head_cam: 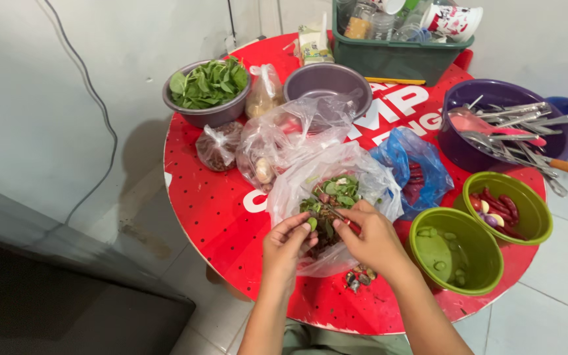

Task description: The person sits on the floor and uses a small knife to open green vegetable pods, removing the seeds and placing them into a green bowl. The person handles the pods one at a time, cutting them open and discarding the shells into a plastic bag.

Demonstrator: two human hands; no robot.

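Your left hand (286, 242) and right hand (371, 238) both pinch one leafy sprig (327, 209), its stem slanting far-left to near-right between them, over the clear bag (297, 190)

A round red surface (218, 204) carried everything. On it sat two metal bowls (206, 98), two green bowls (458, 253), a purple bowl (474, 131), plastic bags (356, 174) and a green crate (396, 56).
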